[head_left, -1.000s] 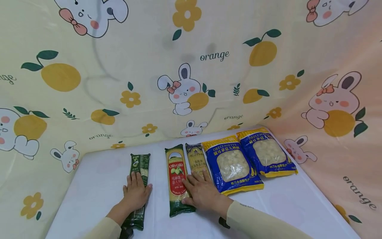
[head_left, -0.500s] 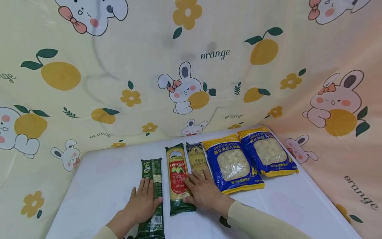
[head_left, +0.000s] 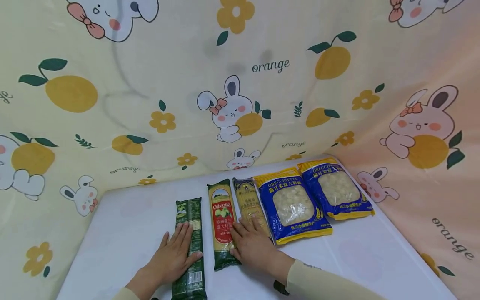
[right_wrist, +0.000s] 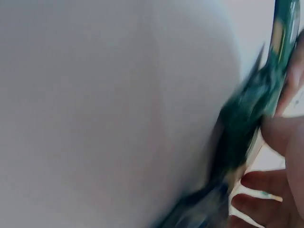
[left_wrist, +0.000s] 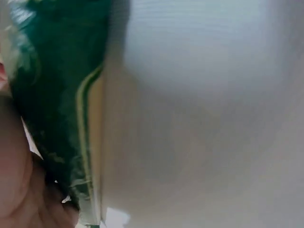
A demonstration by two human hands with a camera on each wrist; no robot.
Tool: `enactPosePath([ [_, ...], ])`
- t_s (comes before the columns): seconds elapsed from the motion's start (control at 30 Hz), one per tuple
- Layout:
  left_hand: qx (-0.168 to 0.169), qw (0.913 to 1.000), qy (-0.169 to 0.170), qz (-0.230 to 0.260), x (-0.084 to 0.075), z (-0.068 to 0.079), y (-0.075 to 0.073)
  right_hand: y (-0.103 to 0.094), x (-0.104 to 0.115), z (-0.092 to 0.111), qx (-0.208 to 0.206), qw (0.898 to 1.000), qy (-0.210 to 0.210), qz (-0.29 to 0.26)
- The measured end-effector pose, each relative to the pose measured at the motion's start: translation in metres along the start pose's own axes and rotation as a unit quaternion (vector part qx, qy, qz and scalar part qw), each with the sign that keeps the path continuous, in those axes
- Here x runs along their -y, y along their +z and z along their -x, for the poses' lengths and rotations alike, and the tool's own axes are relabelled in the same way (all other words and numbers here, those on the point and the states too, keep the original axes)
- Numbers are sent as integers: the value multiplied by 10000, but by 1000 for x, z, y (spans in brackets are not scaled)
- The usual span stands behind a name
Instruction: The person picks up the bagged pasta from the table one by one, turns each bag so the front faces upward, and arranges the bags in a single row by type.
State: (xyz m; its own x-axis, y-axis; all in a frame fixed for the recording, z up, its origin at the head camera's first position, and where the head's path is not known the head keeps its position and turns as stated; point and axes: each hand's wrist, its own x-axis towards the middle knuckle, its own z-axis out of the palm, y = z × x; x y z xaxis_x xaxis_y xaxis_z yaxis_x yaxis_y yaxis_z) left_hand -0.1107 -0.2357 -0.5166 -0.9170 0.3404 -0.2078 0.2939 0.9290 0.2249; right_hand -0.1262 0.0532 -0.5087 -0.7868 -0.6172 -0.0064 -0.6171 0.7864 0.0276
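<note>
My left hand [head_left: 173, 254] lies with its fingers stretched along a dark green spaghetti packet [head_left: 195, 237], the thumb across its lower part. In the left wrist view, the same green packet [left_wrist: 52, 85] runs down beside the hand. My right hand [head_left: 255, 246] rests over the lower part of a slim gold pasta packet [head_left: 248, 200]. Its thumb and a fingertip reach the edge of the red-labelled Olivoila spaghetti packet [head_left: 222, 225], just to the left. In the right wrist view, the thumb is close against a green packet end [right_wrist: 242, 123].
Two blue-and-yellow orecchiette bags [head_left: 294, 208] lie side by side at the right, the farther one near the table's right edge. Beneath everything is a white table [head_left: 123, 233]. A cloth printed with rabbits and oranges [head_left: 168, 75] hangs behind and along the right.
My left hand has slid the dark green packet rightward and nearer to me, beside the Olivoila packet. The right hand has shifted only slightly on its packets.
</note>
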Motion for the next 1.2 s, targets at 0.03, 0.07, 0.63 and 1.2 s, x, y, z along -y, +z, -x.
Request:
enactPosePath([
  [0.03, -68, 9999, -6, -83, 0, -1, -2, -1, 4, 2, -103, 9999, -55, 51],
  [0.07, -193, 9997, 18, -178, 1, -2, -3, -1, 9, 3, -215, 9997, -106, 102],
  [0.63, -1420, 9857, -99, -903, 19, -111, -45, 22, 90, 19, -2555, 9518, -1661, -345],
  [1.2, -1588, 9783, -145, -1320, 28, -124, -31, 28, 90, 11, -2271, 9604, -1609, 136],
])
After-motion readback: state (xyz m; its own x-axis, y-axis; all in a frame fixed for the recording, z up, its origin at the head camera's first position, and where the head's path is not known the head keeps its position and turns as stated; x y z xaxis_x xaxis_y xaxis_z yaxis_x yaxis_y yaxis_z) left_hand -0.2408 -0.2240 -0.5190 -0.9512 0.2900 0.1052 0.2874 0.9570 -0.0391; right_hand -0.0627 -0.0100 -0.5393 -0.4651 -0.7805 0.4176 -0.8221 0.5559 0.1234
